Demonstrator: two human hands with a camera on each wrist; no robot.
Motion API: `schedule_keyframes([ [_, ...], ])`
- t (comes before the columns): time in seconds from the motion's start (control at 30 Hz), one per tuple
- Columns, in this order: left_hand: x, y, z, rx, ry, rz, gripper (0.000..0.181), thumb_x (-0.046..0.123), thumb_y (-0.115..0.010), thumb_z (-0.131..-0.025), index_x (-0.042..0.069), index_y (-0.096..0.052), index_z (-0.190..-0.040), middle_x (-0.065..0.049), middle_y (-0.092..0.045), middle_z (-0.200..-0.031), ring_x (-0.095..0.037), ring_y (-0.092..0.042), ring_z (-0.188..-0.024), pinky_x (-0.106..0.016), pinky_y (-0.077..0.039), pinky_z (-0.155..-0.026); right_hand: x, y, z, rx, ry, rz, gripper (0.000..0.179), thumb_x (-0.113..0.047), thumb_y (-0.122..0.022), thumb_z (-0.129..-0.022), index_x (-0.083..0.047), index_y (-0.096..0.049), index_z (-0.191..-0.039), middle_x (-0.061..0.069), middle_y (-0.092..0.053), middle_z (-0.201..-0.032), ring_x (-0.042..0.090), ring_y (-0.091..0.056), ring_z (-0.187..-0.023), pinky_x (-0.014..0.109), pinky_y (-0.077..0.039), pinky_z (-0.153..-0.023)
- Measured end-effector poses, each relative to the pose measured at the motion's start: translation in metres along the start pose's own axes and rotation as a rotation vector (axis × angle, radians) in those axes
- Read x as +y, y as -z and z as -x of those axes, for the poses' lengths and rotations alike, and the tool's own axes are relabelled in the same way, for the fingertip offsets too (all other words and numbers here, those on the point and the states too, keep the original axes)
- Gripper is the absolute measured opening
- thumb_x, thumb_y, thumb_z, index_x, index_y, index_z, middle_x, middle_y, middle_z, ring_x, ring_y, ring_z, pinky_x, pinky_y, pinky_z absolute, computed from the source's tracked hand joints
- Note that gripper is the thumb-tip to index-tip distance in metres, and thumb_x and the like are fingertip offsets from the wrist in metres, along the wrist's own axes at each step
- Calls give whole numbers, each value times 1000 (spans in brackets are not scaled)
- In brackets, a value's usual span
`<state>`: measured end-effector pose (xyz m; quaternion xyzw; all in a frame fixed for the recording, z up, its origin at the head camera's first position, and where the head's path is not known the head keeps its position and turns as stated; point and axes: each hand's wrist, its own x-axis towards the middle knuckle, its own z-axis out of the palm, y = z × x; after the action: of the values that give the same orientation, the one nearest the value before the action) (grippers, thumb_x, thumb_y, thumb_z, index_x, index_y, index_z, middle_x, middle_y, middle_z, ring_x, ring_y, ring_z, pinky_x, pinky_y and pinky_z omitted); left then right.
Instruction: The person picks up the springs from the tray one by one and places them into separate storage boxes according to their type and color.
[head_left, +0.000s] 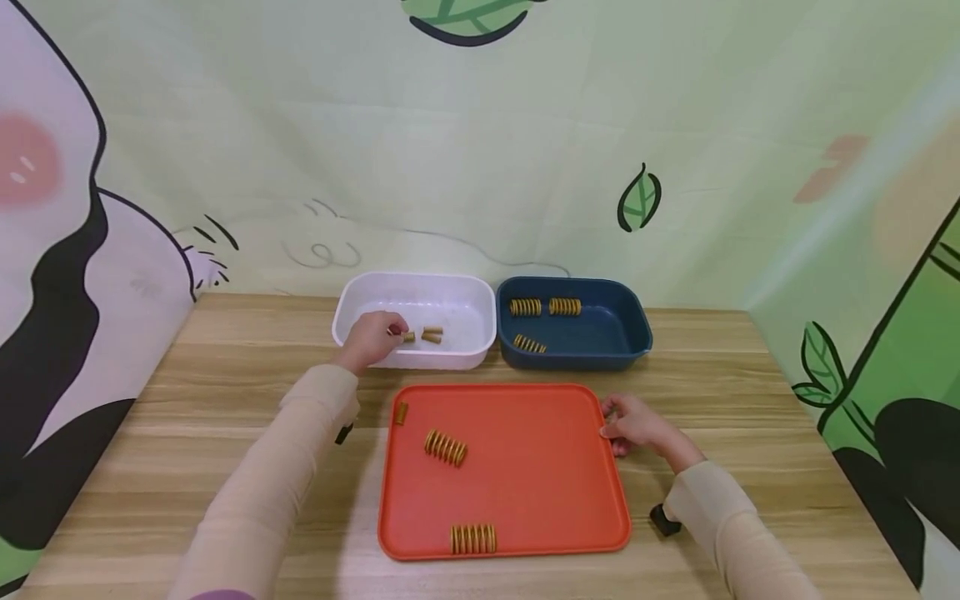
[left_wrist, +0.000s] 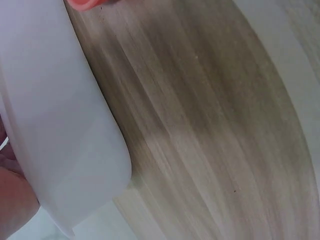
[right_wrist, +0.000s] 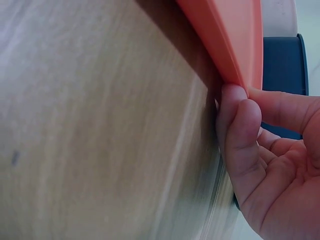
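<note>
My left hand (head_left: 372, 335) reaches over the front wall of the white bin (head_left: 475, 354). Its fingertips pinch a small brown-gold spring (head_left: 408, 337) low inside. Two more small springs (head_left: 432, 330) lie just right of it. Part of that hand shows past the bin wall in the left wrist view, its fingertips hidden. My right hand (head_left: 633, 423) pinches the right rim of the orange tray (right_wrist: 240, 45), thumb on one side and fingers on the other. On the tray are two large yellow coil springs (head_left: 446, 448) and one small spring (head_left: 402, 413) near the left rim.
A dark blue bin (head_left: 577, 362) stands right beside the white one, with three large coil springs (head_left: 565, 307) inside. Both bins sit at the back of the wooden table (head_left: 225, 400), behind the tray. A printed cloth wall (head_left: 480, 167) rises behind them.
</note>
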<state>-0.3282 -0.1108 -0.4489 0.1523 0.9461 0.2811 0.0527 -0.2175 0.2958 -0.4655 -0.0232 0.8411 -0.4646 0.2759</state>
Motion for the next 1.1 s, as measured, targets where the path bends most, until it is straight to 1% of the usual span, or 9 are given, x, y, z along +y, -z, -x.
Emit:
schedule_keyframes([
  [0.03, -5, -2, -3, -1, -5, 1, 13, 5, -57, -80, 3, -65, -90, -13, -64, -90, -25, -55, -87, -38, -43, -84, 0, 0, 0, 0, 1, -1, 24, 5, -51, -79, 10, -39, -99, 5, -51, -54, 9, -49, -41, 22, -45, -42],
  [0.07, -17, -8, -11, 18, -40, 7, 10, 7, -58, -79, 5, -65, -87, -10, -64, -87, -23, -55, -83, -34, -44, -80, 0, 0, -1, -1, 2, -1, 24, 5, -51, -79, 10, -39, -99, 5, -51, -54, 9, -49, -41, 22, -45, -42],
  [0.2, -64, -30, -42, -3, -51, -17, 10, 14, -63, -76, 11, -66, -85, -6, -65, -85, -20, -56, -82, -34, -44, -79, 1, 0, -2, 2, 1, -1, 23, 5, -51, -79, 9, -39, -98, 6, -51, -54, 9, -49, -41, 22, -45, -42],
  [0.33, -86, -39, -55, -15, -101, -16, 10, 15, -64, -74, 13, -66, -84, -2, -64, -81, -17, -55, -78, -30, -43, -74, 2, 0, -2, 4, -4, -3, 24, 4, -52, -79, 9, -38, -99, 6, -50, -56, 9, -49, -41, 23, -45, -42],
  [0.43, -65, -25, -42, -41, -89, -10, 9, 11, -64, -73, 10, -66, -82, -4, -65, -80, -17, -55, -77, -30, -44, -73, 3, 1, -3, -2, -6, -11, 25, 4, -51, -79, 10, -38, -100, 7, -51, -58, 9, -50, -42, 23, -44, -43],
  [0.47, -60, -22, -41, -51, -61, -10, 10, 10, -64, -72, 9, -66, -82, -5, -65, -80, -19, -56, -76, -30, -44, -73, 3, 1, -3, -4, -6, -16, 25, 4, -51, -79, 10, -37, -100, 7, -51, -58, 10, -50, -42, 23, -44, -43],
  [0.53, -31, -4, -25, -99, 11, -34, 13, 6, -62, -73, 3, -66, -85, -10, -65, -85, -24, -56, -81, -37, -44, -78, 3, 1, -3, -6, -4, -19, 25, 4, -51, -79, 10, -38, -100, 7, -51, -58, 10, -50, -42, 23, -44, -43],
  [0.63, -16, 5, -14, -108, 23, -52, 16, 3, -58, -72, -2, -64, -87, -14, -64, -87, -26, -54, -81, -37, -44, -77, 3, 1, -3, -5, -2, -23, 25, 4, -51, -79, 10, -38, -100, 7, -51, -57, 10, -50, -42, 23, -44, -42],
  [1.1, -6, 12, -7, -134, 64, -80, 18, 4, -56, -74, -2, -64, -88, -13, -64, -88, -24, -51, -80, -33, -41, -75, 6, 1, -3, -8, 8, -26, 23, 5, -51, -79, 9, -38, -97, 6, -50, -56, 10, -49, -42, 22, -44, -41],
])
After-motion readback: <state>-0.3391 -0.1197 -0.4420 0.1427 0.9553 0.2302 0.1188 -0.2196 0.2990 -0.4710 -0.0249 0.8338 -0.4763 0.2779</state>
